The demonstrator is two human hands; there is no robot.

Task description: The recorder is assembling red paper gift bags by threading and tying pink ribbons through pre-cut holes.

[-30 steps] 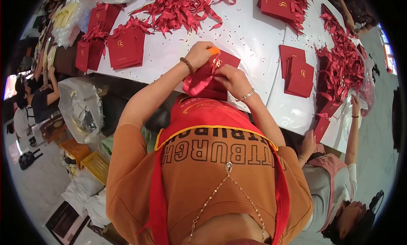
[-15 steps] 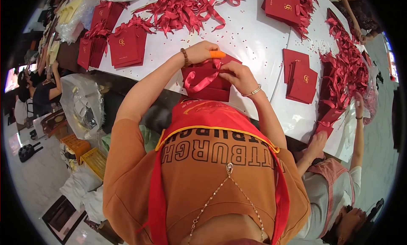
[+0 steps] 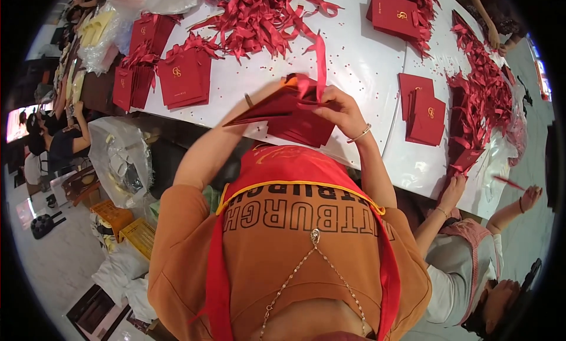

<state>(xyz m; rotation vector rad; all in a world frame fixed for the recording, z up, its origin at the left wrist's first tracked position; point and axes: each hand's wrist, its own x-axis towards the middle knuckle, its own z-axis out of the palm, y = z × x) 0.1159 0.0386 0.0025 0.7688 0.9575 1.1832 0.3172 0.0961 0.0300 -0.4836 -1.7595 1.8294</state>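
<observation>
A red paper bag, tilted and partly opened, is held up just above the table before me. My left hand is mostly behind it and blurred; an orange finger cover shows at the bag's upper edge, where the fingers grip. With bent fingers, my right hand pinches the red ribbon near the bag's right end. One ribbon end stands upright above that hand. More red bags lie flat below the raised one, by the table's near edge.
Red ribbons are heaped at the far middle. Bags with ribbon handles stand at the left. To the right lie flat bags and a long ribbon row. A co-worker's hand works at the near right corner.
The bag has been lifted and turned, its left side now hiding most of my left hand. A ribbon end has come up above my right hand. The co-worker's far hand moved outward.
</observation>
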